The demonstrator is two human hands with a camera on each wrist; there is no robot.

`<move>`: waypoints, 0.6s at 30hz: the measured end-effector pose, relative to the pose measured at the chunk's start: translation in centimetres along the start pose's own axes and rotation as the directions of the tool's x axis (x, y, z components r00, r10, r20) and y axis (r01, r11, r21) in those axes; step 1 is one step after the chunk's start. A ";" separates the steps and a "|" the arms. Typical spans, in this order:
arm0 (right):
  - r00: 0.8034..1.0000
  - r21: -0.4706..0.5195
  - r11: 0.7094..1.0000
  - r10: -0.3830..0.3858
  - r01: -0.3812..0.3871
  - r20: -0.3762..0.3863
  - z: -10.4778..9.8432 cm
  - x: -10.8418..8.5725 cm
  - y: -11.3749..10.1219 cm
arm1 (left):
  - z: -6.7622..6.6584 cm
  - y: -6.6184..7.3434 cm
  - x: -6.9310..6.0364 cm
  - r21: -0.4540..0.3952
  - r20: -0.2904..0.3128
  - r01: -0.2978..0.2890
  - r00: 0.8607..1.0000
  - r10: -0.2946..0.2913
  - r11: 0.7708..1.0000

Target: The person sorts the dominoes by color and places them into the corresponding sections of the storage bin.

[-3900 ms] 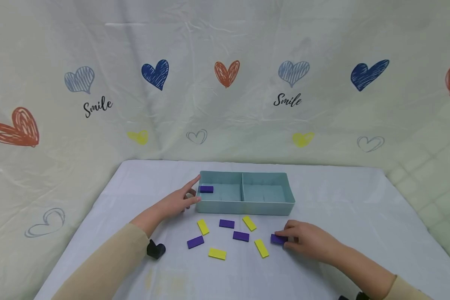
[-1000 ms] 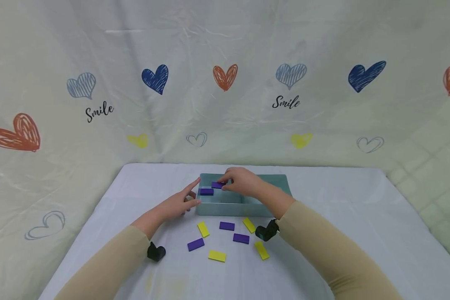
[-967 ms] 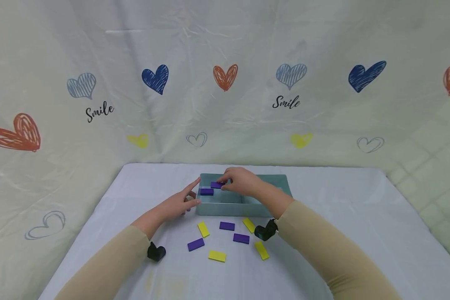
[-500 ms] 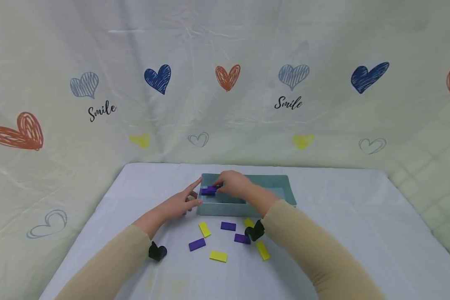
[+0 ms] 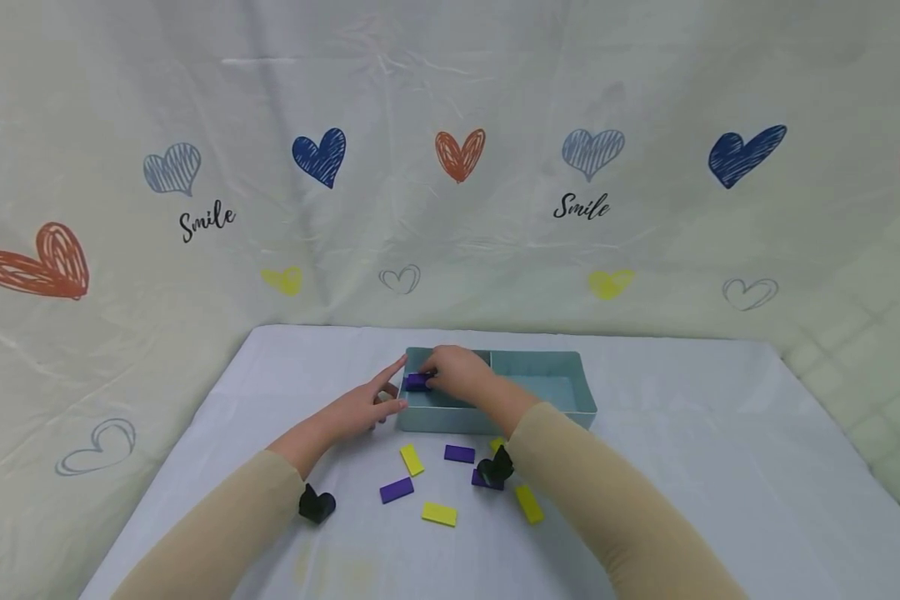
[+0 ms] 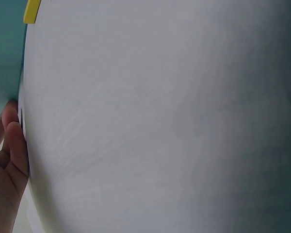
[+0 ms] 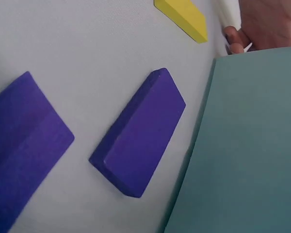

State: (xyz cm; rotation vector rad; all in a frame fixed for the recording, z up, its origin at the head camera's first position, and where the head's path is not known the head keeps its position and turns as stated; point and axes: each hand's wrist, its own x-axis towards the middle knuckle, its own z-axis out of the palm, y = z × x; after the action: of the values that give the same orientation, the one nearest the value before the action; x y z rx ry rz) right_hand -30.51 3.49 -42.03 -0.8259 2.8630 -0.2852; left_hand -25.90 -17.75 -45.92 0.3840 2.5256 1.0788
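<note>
While your right hand [image 5: 461, 375] pinches a purple block [image 5: 417, 382], your left hand [image 5: 352, 412], fingers apart, touches the tray [image 5: 438, 420]; wrist gear [image 5: 497, 468] partly hides another block [image 5: 476, 479]. Only the head view shows the pinch.

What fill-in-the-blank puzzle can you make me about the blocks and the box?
1. The pale teal rectangular box has ____ compartments.
2. In the head view, the right hand is over the box's ____ compartment.
3. The small rectangular block at that hand's fingertips is ____.
4. The flat rectangular blocks on the white cloth are purple and ____.

Missing words: two; left; purple; yellow.
</note>
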 end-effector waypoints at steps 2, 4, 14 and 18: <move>1.000 -0.007 1.000 0.005 -0.005 0.001 0.3 0.2 0.0 | 0.0 0.1 0.0 0.003 0.002 -0.002 1.000 0.002 1.000; 1.000 -0.008 1.000 0.007 -0.007 0.000 0.4 0.3 -0.1 | 0.0 0.0 0.1 0.007 -0.001 -0.003 1.000 0.003 1.000; 1.000 -0.003 1.000 0.007 -0.007 -0.008 0.7 0.5 -0.2 | 0.0 0.0 0.2 0.011 -0.007 0.002 1.000 -0.002 1.000; 1.000 0.004 1.000 0.007 -0.007 -0.007 0.8 0.5 -0.2 | 0.0 0.0 0.1 0.010 -0.011 0.005 1.000 -0.004 1.000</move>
State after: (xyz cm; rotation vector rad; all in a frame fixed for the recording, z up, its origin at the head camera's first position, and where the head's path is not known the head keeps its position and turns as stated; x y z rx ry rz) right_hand -30.72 2.94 -42.83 -0.8153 2.8705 -0.2942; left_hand -26.02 -17.72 -45.97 0.3761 2.5412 1.0695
